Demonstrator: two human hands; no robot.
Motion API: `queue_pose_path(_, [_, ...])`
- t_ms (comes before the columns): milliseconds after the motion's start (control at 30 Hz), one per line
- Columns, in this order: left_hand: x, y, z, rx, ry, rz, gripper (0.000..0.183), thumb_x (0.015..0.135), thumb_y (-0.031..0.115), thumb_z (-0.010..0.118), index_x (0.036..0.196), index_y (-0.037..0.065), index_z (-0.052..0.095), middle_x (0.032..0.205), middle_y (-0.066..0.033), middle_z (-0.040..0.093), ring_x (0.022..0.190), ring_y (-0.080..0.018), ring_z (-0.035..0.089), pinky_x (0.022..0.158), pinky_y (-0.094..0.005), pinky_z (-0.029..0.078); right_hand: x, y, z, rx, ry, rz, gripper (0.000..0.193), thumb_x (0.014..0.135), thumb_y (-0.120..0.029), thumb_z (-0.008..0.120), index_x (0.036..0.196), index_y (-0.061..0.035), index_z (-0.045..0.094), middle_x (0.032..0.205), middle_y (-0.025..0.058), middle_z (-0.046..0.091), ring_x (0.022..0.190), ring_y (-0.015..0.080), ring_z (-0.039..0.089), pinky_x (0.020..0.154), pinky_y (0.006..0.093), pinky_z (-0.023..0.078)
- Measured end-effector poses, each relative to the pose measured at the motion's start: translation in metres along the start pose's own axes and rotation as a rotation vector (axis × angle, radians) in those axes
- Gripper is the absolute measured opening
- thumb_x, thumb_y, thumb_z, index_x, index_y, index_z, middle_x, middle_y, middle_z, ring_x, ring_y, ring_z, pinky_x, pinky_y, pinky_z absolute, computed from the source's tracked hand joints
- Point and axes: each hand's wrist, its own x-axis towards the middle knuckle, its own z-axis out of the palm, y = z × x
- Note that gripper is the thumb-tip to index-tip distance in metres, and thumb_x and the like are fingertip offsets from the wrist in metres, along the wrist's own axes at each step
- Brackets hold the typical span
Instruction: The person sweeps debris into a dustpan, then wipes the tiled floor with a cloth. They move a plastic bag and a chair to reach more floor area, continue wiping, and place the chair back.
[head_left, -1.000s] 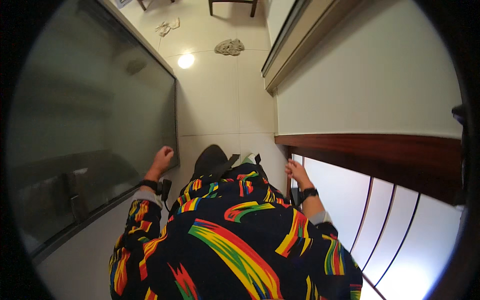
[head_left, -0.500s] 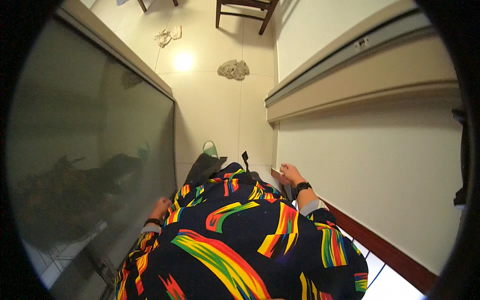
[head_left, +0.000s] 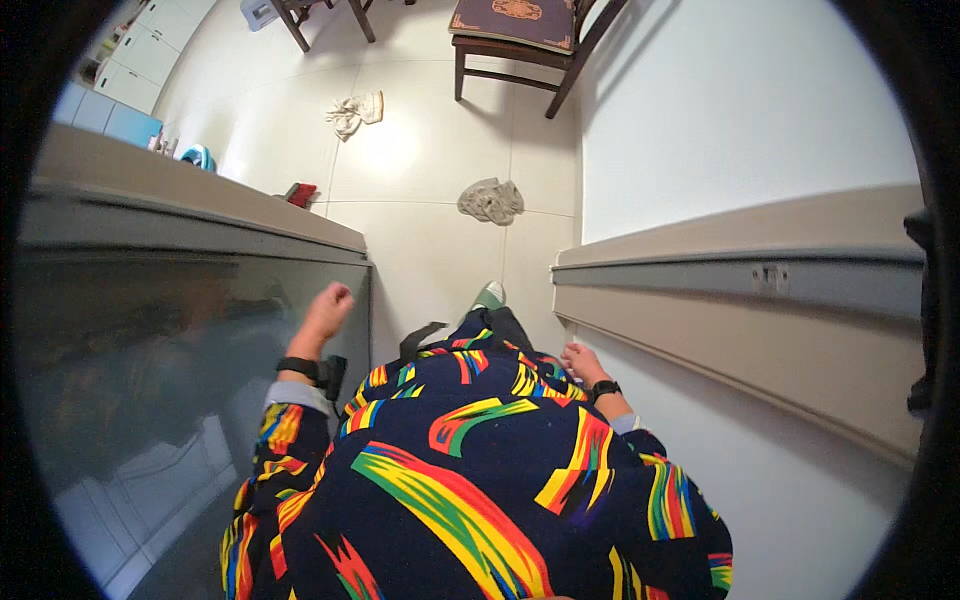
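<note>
In front of the glass panel, my left hand [head_left: 330, 308] is raised with its fingers curled into a loose fist, and nothing shows in it. A dark band and a small black device circle that wrist. My right hand [head_left: 582, 362] hangs low beside my body, near the white wall on the right. Its fingers are curled in, and what they may hold is hidden. A green slipper [head_left: 490, 296] shows ahead of my patterned dark top. Farther along the floor lies a crumpled grey cloth [head_left: 491, 202], with a cream cloth [head_left: 354, 114] beyond it to the left.
A framed glass panel [head_left: 180, 340] borders my left, and a beige and grey frame [head_left: 680, 279] runs along the right wall. Ahead stands a dark wooden chair [head_left: 515, 78] with a purple seat. A red object [head_left: 301, 194] and white cabinets [head_left: 150, 50] are at far left.
My left hand has risen forward. The view has shifted, bringing in more of the chair and the cabinets. A small flat item by my right hand no longer shows.
</note>
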Motion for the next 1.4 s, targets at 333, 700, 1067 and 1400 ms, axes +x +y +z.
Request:
queue_pose_path(333, [0.063,-0.040,-0.046,-0.001,-0.166,-0.263,0.028,0.083,0.024,0.063,0.100,0.001,0.061,0.092,-0.0145,0.066,0.088,-0.0249,0.062,0.078,-0.0356,0.049,0.085,-0.244,0.002,-0.024,0.023,-0.278,0.041,0.090,-0.021,0.054,0.127,-0.0045,0.052,0.094,0.0051,0.064,0.074,0.0120,0.060,0.057,0.0248,0.045])
queue_pose_path(700, [0.344,0.022,-0.182,0.120,-0.225,-0.029,0.037,0.086,0.030,0.057,0.107,0.000,0.058,0.100,-0.0208,0.065,0.096,-0.0354,0.062,0.083,-0.0409,0.049,0.110,-0.315,0.061,0.167,0.069,0.056,0.046,0.095,-0.028,0.050,0.136,-0.0104,0.041,0.107,0.0069,0.062,0.082,0.0151,0.063,0.053,0.0274,0.048])
queue_pose_path(1067, [0.498,0.083,-0.248,0.050,-0.311,0.149,0.035,0.085,0.028,0.060,0.105,0.000,0.058,0.098,-0.0194,0.065,0.091,-0.0318,0.063,0.080,-0.0386,0.050,0.127,-0.449,0.077,0.423,0.337,-0.064,0.057,0.092,-0.029,0.056,0.141,-0.0115,0.033,0.123,0.0075,0.053,0.101,0.0213,0.058,0.073,0.0342,0.049])
queue_pose_path(1400, [0.693,0.102,-0.297,0.036,-0.277,-0.018,0.031,0.086,0.023,0.060,0.103,-0.002,0.058,0.094,-0.0149,0.066,0.091,-0.0245,0.062,0.081,-0.0352,0.049,0.173,-0.823,0.022,0.460,0.467,-0.705,0.040,0.094,-0.026,0.055,0.127,-0.0041,0.049,0.105,0.0062,0.063,0.092,0.0148,0.061,0.076,0.0261,0.048])
